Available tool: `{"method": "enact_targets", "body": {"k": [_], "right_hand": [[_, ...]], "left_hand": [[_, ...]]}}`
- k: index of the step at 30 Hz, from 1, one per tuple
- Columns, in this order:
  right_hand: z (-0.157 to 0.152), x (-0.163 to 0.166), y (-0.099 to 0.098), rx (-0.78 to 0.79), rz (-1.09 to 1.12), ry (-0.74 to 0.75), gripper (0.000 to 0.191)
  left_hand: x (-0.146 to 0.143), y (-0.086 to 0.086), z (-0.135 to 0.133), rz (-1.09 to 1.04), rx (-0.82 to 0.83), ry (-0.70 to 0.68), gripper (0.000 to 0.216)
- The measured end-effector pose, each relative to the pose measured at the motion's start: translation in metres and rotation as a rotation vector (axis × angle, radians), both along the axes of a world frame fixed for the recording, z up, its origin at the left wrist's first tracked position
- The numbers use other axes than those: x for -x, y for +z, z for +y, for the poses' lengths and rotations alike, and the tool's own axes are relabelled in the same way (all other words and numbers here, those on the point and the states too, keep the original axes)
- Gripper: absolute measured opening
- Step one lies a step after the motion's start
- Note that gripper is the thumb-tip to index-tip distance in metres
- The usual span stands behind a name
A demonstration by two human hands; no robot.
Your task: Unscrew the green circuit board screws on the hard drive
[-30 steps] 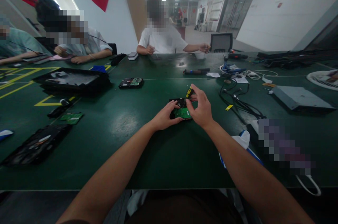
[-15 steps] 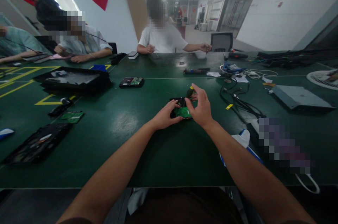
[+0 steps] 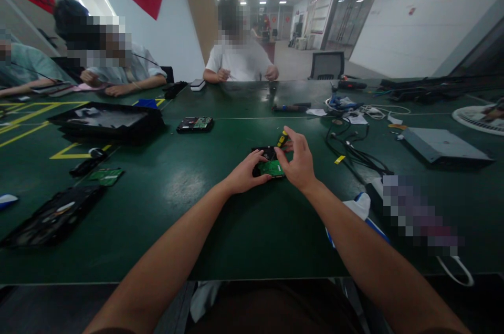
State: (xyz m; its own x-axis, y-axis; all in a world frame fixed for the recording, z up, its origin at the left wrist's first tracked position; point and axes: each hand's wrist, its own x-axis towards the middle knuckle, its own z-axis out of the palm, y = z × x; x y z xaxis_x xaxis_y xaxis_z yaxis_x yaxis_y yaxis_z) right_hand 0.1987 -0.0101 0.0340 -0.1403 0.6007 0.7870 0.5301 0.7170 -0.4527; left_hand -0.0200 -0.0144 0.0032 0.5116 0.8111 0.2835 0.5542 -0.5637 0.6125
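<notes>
A hard drive point(image 3: 271, 168) with a green circuit board and a black end lies on the green table. My left hand point(image 3: 244, 173) grips its left side, thumb along the near edge and fingers over the black part. Above the drive's right end, my right hand point(image 3: 298, 159) is closed round a screwdriver point(image 3: 282, 139) with a yellow and black handle. The screwdriver stands tilted, and its tip is hidden behind my fingers, so contact with a screw cannot be made out.
Another hard drive point(image 3: 195, 124) lies further left, beyond a black tray point(image 3: 108, 123). Black casing point(image 3: 55, 216) and a loose green board point(image 3: 107, 176) sit at left. Cables point(image 3: 354, 153), a grey metal box point(image 3: 447, 146) and a power strip are at right. A person point(image 3: 240, 63) sits opposite.
The screwdriver handle has turned between my right fingers, showing more yellow. My left hand stays on the drive. Across the table, the person's outstretched hand has drawn inward.
</notes>
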Motion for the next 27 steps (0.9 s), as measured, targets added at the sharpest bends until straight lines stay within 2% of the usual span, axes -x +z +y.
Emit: {"method": "enact_targets", "body": {"k": [27], "right_hand": [[-0.0016, 0.0013, 0.0006, 0.012, 0.005, 0.005, 0.066]], "left_hand": [[-0.0001, 0.0018, -0.0009, 0.014, -0.008, -0.004, 0.059]]}}
